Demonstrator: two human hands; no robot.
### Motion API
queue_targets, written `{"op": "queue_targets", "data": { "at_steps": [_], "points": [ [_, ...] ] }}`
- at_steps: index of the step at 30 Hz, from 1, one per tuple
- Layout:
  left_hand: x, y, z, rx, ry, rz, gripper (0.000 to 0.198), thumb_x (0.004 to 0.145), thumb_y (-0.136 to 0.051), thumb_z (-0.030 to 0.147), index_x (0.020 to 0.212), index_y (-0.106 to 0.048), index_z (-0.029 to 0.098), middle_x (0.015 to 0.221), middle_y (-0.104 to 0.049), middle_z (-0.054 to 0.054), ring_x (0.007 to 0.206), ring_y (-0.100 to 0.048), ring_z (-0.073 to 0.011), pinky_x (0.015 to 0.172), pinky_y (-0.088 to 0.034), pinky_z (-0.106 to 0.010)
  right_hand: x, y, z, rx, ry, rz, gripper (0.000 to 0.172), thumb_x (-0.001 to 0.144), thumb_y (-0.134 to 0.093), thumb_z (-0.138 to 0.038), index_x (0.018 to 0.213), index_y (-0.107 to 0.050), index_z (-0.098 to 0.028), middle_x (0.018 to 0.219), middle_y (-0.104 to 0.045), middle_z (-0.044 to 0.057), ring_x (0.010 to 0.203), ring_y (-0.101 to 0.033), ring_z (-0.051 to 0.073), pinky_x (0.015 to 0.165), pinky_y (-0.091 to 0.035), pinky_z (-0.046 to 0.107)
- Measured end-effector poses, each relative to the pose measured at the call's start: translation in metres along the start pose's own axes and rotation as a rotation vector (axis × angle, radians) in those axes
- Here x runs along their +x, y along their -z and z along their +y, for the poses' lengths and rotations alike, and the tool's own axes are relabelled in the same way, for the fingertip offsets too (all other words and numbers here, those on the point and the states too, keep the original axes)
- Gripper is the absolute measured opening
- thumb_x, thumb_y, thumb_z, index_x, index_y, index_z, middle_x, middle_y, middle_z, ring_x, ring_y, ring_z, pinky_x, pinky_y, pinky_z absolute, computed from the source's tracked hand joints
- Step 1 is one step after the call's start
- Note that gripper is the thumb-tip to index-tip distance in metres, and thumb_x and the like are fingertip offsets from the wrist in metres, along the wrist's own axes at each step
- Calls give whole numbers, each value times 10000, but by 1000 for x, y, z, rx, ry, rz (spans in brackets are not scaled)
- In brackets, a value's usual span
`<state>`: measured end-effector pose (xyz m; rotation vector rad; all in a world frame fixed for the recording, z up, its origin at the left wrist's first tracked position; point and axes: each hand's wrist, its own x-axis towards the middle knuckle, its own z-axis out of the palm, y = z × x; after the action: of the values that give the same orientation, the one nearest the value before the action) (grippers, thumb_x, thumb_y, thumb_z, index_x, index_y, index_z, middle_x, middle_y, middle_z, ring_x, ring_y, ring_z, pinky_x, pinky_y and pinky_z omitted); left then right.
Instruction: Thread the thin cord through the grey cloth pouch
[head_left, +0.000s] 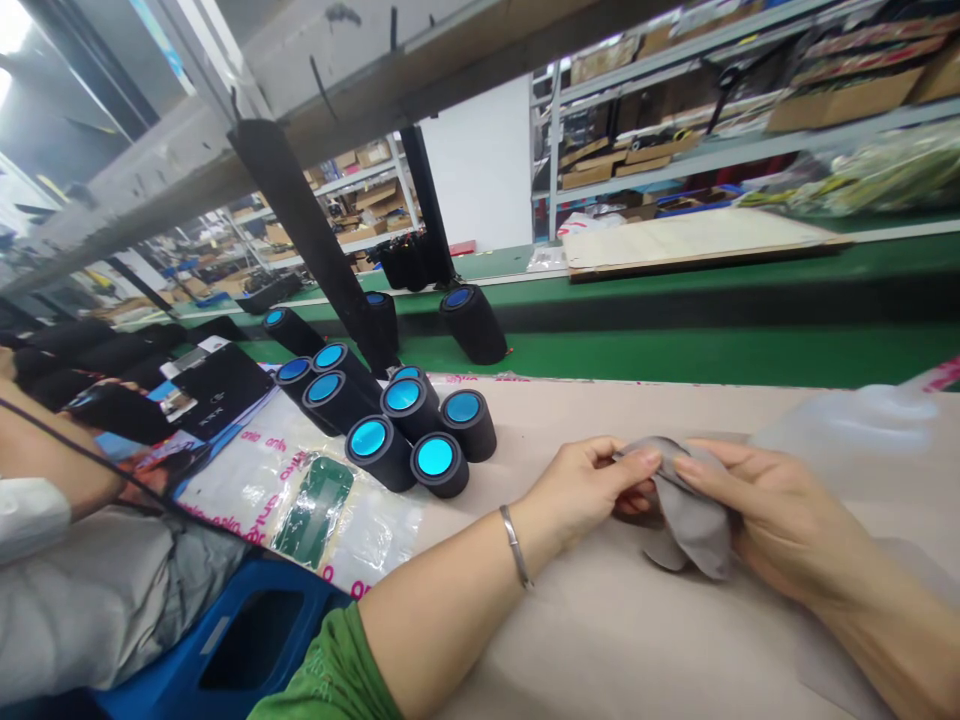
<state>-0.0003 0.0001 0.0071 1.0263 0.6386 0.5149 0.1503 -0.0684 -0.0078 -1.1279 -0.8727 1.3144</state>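
Both my hands pinch a small grey cloth (694, 525) above the pale tabletop (600, 640). My left hand (592, 490), with a metal bangle on its wrist, grips the cloth's left edge between thumb and fingers. From the other side, my right hand (772, 510) presses its thumb onto the cloth close to the left thumb. A loose fold hangs below the fingers. To the left of my hands stand several black cylinders (469, 425) with shiny blue round tops.
A translucent squeeze bottle (862, 430) is at the right. Farther back, another black cylinder (476, 325) sits by the green conveyor (675, 350). A black box (214, 385) lies left. Beside me, a person's arm (67, 450) shows above a blue stool (247, 640). A beam (337, 90) crosses overhead.
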Motion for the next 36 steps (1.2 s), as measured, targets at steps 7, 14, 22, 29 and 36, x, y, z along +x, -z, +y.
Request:
{"op": "queue_targets", "data": {
  "at_steps": [7,14,22,29,36],
  "points": [
    [1,0,-5,-24,-13,-49,602,479,-808,589,760,-540,128,620,-572,21,578,-539,-79,655,-462,-268,0,5,9,-211,30,68,695,602,-838,-603,874,-589,-13,861,-485,155,656,-488,171,495,-410,151],
    [2,1,-6,2,-3,-86,566,556,-772,602,759,-538,129,622,-570,11,548,-523,-76,596,-434,-243,1,2,2,139,-59,92,781,522,-837,-715,810,-617,-23,863,-476,170,725,-518,220,564,-495,216],
    [3,3,-11,22,-42,-76,511,618,-745,571,796,-540,138,586,-517,45,532,-497,-58,572,-432,-207,0,11,4,-58,-58,-235,566,776,-786,-503,1142,-593,-117,1017,-482,140,835,-543,205,781,-524,299],
    [9,4,-20,171,-71,-36,268,780,-645,374,810,-496,153,568,-552,24,507,-517,-71,538,-437,-198,1,6,12,-236,-40,-110,715,718,-764,-656,986,-578,-19,934,-494,170,790,-550,236,659,-505,205],
    [8,3,-20,224,-151,-19,273,777,-629,392,800,-494,156,608,-557,18,527,-551,-90,535,-445,-205,2,2,17,-297,10,34,737,716,-726,-723,946,-569,-41,912,-502,142,786,-544,223,608,-481,174]
  ]
}}
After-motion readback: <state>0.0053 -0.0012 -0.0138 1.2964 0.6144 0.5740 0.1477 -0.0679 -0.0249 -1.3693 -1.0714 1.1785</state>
